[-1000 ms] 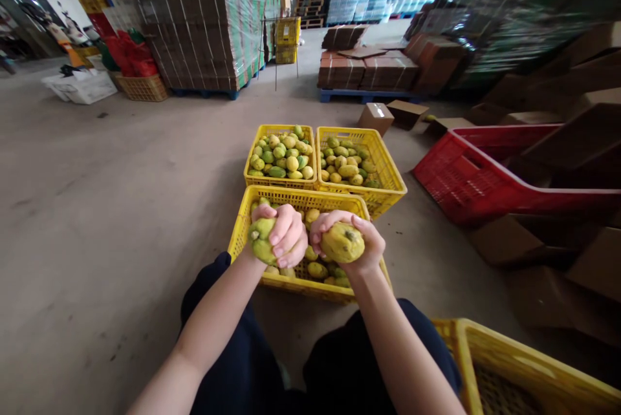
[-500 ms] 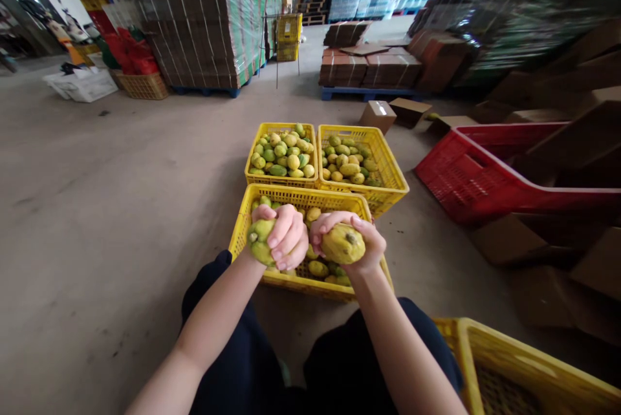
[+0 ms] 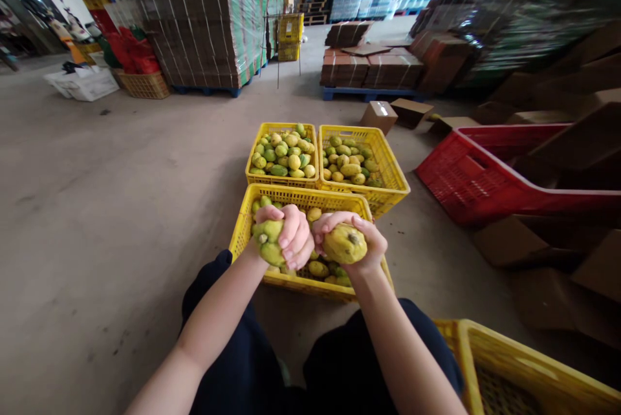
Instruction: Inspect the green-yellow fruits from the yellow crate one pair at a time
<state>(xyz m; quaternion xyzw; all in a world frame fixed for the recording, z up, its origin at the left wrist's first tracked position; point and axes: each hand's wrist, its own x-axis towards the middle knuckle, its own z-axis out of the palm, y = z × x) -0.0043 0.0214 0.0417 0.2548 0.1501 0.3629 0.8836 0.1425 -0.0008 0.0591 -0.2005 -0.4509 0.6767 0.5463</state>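
Note:
My left hand (image 3: 295, 236) is wrapped round a green-yellow fruit (image 3: 269, 242), its stem end facing me. Beside it, my right hand (image 3: 372, 244) grips a yellower fruit (image 3: 345, 244). Both are held above the near yellow crate (image 3: 310, 194), where several green and yellow fruits (image 3: 318, 269) lie partly hidden under my hands. Behind it stand two more yellow crates side by side: the back left crate (image 3: 283, 180) is heaped with fruit, and the back right crate (image 3: 388, 163) holds fruit mostly at its left.
A red crate (image 3: 475, 176) with cardboard stands at the right, cardboard boxes (image 3: 514, 240) beside it. Another yellow crate (image 3: 466, 363) is at the lower right. Flattened cartons (image 3: 371, 69) on a blue pallet and a wrapped stack (image 3: 189, 21) are farther back.
My left hand has shifted slightly right, and its fruit has turned a little in the fingers. My right hand has hardly moved and keeps its fruit.

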